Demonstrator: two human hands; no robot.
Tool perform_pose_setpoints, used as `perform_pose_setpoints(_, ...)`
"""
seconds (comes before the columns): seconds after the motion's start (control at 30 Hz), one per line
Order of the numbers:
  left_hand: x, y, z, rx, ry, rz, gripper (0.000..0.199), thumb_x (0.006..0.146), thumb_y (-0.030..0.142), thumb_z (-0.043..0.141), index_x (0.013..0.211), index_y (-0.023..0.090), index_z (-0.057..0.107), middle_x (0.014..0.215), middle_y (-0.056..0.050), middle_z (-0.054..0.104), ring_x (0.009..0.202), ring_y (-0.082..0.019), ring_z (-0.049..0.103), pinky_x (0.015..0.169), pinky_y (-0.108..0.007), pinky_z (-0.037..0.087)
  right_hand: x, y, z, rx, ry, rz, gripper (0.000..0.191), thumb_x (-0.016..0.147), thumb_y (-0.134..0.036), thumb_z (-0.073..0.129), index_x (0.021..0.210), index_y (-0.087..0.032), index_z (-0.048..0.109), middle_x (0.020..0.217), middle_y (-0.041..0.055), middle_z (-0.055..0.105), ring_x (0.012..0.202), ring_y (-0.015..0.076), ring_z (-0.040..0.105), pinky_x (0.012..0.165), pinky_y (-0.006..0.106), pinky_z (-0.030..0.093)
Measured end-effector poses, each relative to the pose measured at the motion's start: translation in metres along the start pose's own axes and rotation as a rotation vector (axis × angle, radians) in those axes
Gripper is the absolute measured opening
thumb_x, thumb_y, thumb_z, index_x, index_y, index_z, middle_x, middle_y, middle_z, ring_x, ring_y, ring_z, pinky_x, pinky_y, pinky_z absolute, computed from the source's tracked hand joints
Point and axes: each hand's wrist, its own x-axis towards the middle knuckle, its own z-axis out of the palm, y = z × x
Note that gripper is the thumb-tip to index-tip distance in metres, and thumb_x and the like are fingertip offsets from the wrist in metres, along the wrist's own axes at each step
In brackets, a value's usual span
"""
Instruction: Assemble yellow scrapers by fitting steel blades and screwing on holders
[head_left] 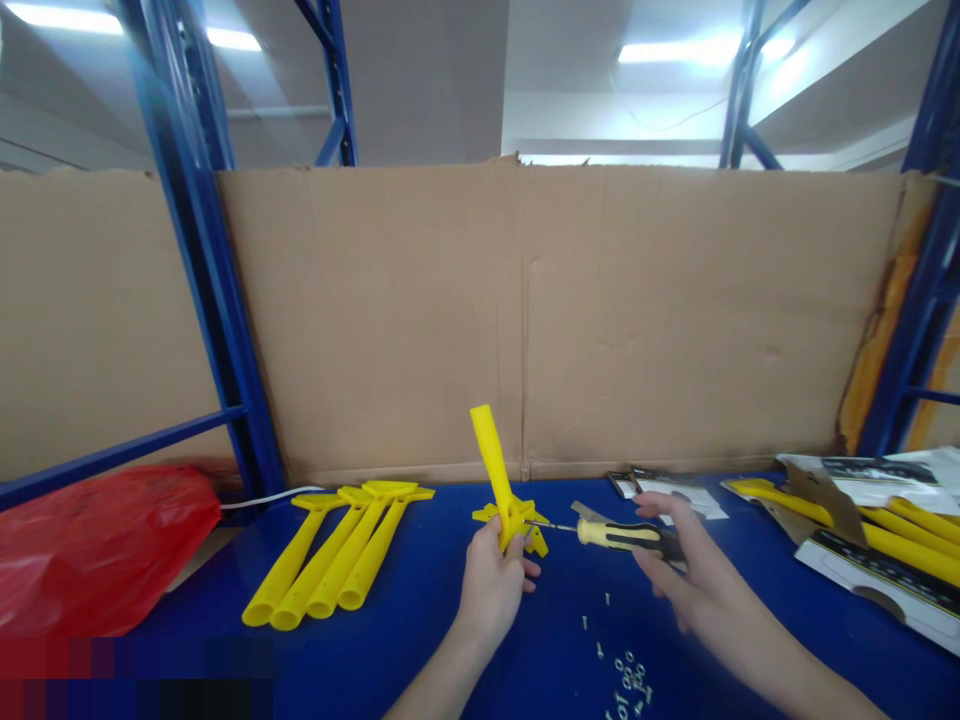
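Head cam, fwd view over blue tbl [330, 665]

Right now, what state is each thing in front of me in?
Left hand: gripping a yellow piece.
Held yellow piece: tilted, tube up.
Right hand: open around the screwdriver's handle end.
Screwdriver: nearly level, tip at that piece.
Four yellow pieces: lying side by side.
Screws, rings: scattered on the blue table.
Packaging: lying by yellow tubes.
Red plastic: crumpled.
Ceiling lights: lit.

Blue tabletop [360, 660]: four yellow tubes [347, 555], scattered screws [600, 650], rings [628, 671].
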Motion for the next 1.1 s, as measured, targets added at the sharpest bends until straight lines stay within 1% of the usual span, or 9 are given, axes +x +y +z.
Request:
perform_pose_setpoints(0.17, 0.0, 0.0, 0.0, -0.009, 0.022, -0.015, 0.017, 0.088, 0.007, 0.039, 0.102, 0.006, 0.05, 0.094, -0.011, 0.062, 0.048, -0.005, 0.057, 0.041, -0.017, 0.045, 0.004, 0.005, -0.004, -0.03, -0.093, -0.062, 0.032, 0.081, -0.039, 0.049, 0.11, -0.026, 0.046, 0.094, 0.0037, 0.062, 0.044, 0.0104, 0.052, 0.041, 0.025, 0.043)
perform_pose_setpoints(0.37, 0.0, -0.003, 0.0, -0.007, 0.017, 0.011, 0.015, 0.087, 0.009, 0.044, 0.099, 0.008, 0.052, 0.093, -0.011, 0.063, 0.048, -0.006, 0.058, 0.04, -0.018, 0.045, 0.005, -0.003, -0.007, -0.197, -0.083, -0.026, 0.032, 0.089, -0.046, 0.033, 0.097, -0.024, 0.054, 0.049, -0.0056, 0.053, 0.034, 0.0137, 0.047, 0.04, 0.026, 0.038)
perform_pose_setpoints(0.43, 0.0, -0.002, 0.0, -0.014, 0.022, -0.002, 0.016, 0.087, 0.008, 0.042, 0.101, 0.007, 0.05, 0.095, -0.012, 0.063, 0.048, -0.006, 0.057, 0.041, -0.018, 0.046, 0.003, -0.002, -0.005, -0.187, -0.097, -0.019, 0.032, 0.089, -0.047, 0.034, 0.101, -0.024, 0.053, 0.055, -0.0043, 0.056, 0.04, 0.0148, 0.052, 0.043, 0.026, 0.041)
perform_pose_setpoints(0.53, 0.001, -0.002, 0.0, -0.024, 0.024, -0.016, 0.018, 0.088, 0.007, 0.039, 0.103, 0.006, 0.049, 0.096, -0.012, 0.063, 0.047, -0.005, 0.056, 0.041, -0.018, 0.045, 0.001, 0.003, -0.001, -0.124, -0.044, -0.088, 0.034, 0.082, -0.042, 0.048, 0.112, -0.026, 0.046, 0.09, 0.0031, 0.064, 0.06, 0.016, 0.061, 0.053, 0.027, 0.049)
perform_pose_setpoints(0.6, 0.001, -0.002, 0.0, -0.027, 0.02, -0.004, 0.018, 0.088, 0.008, 0.04, 0.102, 0.007, 0.05, 0.095, -0.012, 0.064, 0.048, -0.005, 0.057, 0.041, -0.018, 0.046, 0.002, 0.006, -0.001, -0.089, -0.025, -0.121, 0.037, 0.079, -0.037, 0.051, 0.114, -0.026, 0.044, 0.102, 0.0056, 0.061, 0.062, 0.0156, 0.061, 0.055, 0.028, 0.05)
perform_pose_setpoints(0.7, 0.002, -0.005, 0.0, -0.027, 0.019, 0.014, 0.016, 0.087, 0.009, 0.044, 0.101, 0.007, 0.051, 0.093, -0.011, 0.064, 0.048, -0.006, 0.058, 0.04, -0.019, 0.046, 0.006, 0.004, -0.003, -0.101, -0.047, -0.083, 0.032, 0.081, -0.037, 0.047, 0.11, -0.025, 0.044, 0.095, 0.0048, 0.062, 0.046, 0.0117, 0.053, 0.047, 0.028, 0.046)
perform_pose_setpoints(0.87, 0.002, -0.007, -0.001, -0.038, 0.007, 0.022, 0.016, 0.086, 0.009, 0.045, 0.101, 0.008, 0.052, 0.093, -0.011, 0.064, 0.048, -0.006, 0.057, 0.04, -0.019, 0.046, 0.004, -0.005, -0.004, -0.11, -0.1, 0.037, 0.034, 0.088, -0.049, 0.032, 0.105, -0.024, 0.046, 0.055, -0.0057, 0.053, 0.036, 0.0129, 0.047, 0.042, 0.027, 0.043)
perform_pose_setpoints(1.03, 0.001, -0.002, 0.0, -0.028, 0.022, -0.007, 0.018, 0.088, 0.008, 0.042, 0.104, 0.006, 0.049, 0.095, -0.012, 0.062, 0.047, -0.005, 0.056, 0.04, -0.018, 0.045, 0.002, 0.001, 0.001, -0.001, -0.027, 0.026, 0.043, 0.08, -0.042, 0.048, 0.12, -0.028, 0.037, 0.101, 0.0036, 0.058, 0.045, 0.01, 0.051, 0.036, 0.024, 0.041)
perform_pose_setpoints(1.1, 0.001, -0.002, 0.001, -0.019, 0.02, -0.002, 0.016, 0.088, 0.008, 0.041, 0.102, 0.006, 0.05, 0.093, -0.012, 0.062, 0.046, -0.005, 0.055, 0.04, -0.018, 0.045, 0.005, 0.006, 0.001, 0.036, -0.046, 0.014, 0.045, 0.077, -0.037, 0.05, 0.119, -0.03, 0.036, 0.104, 0.0038, 0.056, 0.044, 0.0093, 0.051, 0.033, 0.023, 0.039)
